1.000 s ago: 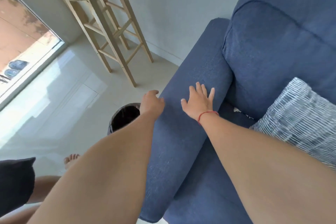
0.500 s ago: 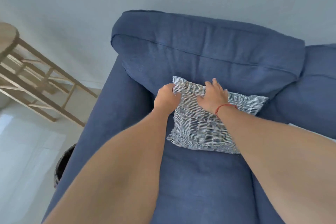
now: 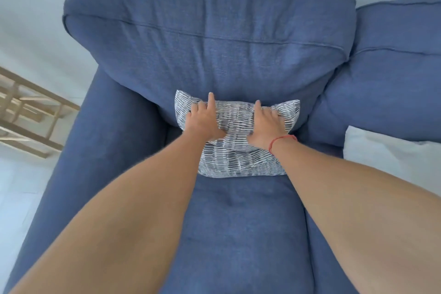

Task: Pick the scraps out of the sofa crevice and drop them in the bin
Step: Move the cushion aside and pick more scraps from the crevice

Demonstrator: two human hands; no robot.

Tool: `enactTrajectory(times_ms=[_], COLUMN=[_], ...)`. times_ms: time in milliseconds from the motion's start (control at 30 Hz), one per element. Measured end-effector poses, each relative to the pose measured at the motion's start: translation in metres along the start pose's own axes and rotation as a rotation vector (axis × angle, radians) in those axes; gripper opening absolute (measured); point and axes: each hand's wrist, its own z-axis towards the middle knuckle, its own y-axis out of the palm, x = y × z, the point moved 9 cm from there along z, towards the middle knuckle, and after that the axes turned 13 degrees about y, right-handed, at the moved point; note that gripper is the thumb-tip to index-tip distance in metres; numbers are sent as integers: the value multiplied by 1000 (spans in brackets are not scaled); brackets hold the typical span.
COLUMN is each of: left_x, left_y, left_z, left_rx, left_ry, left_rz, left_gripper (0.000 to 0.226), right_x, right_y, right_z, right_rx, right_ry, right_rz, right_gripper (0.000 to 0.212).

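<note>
While both hands sat on the striped throw pillow (image 3: 238,162), no scraps showed anywhere on the blue sofa (image 3: 107,155). The left hand (image 3: 204,122) had its fingers curled over the pillow's top edge, index straight. The right hand (image 3: 267,125) had its fingers bent over the top and its thumb in the fold. The pillow leaned on the back cushion (image 3: 207,43), bunched between the grips and covering the crevice. Judgement: gripped so as to lift it clear and expose that crevice. The bin was out of view.
</note>
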Motion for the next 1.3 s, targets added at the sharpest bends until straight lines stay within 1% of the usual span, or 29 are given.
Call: enactTrajectory(times_ms=[67,100,133,167,200,267,300,367,400,467,500,533,567,633,700,733,767,800,833,867,900,933,1000,1100,1200,1300], left_x=[2,5,7,9,11,10,9,7,8,11,12,14,16,20,20,19,17,14,11,7,3,0,-7,-14,-18,-22], left_y=[-1,-3,-6,-9,-10,-2,5,21,27,40,49,54,58,61,74,81,89,94,98,100,101,100,97,88,76,73], left_z=[-8,-13,-17,-23,-29,-41,-50,-76,-91,-118,-130,-140,-148,-164,-182,-192,-202,-209,-214,-217,-218,-217,-213,-203,-189,-176], left_rx=[-34,-30,-8,23,43,18,-12,-47,-29,-10,-31,-44,-53,-101,-252,-341,-425,-474,-489,-482,-454,-414,-330,-214,-102,-84], left_ry=[-5,3,16,34,51,71,69,51,45,27,26,41,55,68,43,16,-9,-25,-42,-56,-65,-62,-71,-79,-72,-97], left_rz=[152,222,278,313,327,301,256,87,-18,-203,-253,-261,-245,-213,-221,-229,-239,-254,-271,-277,-271,-263,-282,-315,-336,-340], left_gripper=[92,81,73,67,64,64,64,65,67,80,88,91,88,81,85,84,80,76,75,76,76,74,72,72,66,60], right_x=[-2,-4,-6,-8,-10,-9,-6,-4,-4,-3,-3,-3,-1,3,9,12,15,17,19,21,22,20,16,8,-3,-13], right_y=[5,4,1,-1,-2,1,3,7,10,22,28,34,38,46,58,67,75,81,85,89,92,92,89,81,79,80], right_z=[-8,-13,-18,-23,-28,-42,-50,-73,-85,-108,-119,-129,-136,-150,-167,-175,-181,-185,-188,-190,-191,-190,-188,-179,-165,-150], right_rx=[35,72,112,141,143,100,90,85,79,15,-30,-61,-90,-176,-315,-386,-432,-446,-442,-433,-422,-409,-363,-303,-267,-252], right_ry=[0,-7,-19,-42,-68,-87,-80,-73,-73,-70,-76,-79,-71,-39,-8,3,5,6,17,35,47,52,56,67,50,32], right_rz=[-108,-154,-183,-191,-187,-176,-154,-106,-96,-99,-114,-127,-143,-155,-163,-174,-177,-168,-140,-108,-77,-45,21,150,195,184], right_gripper=[69,56,48,46,48,57,58,58,62,73,72,66,61,59,61,58,50,38,33,34,41,47,51,54,52,51])
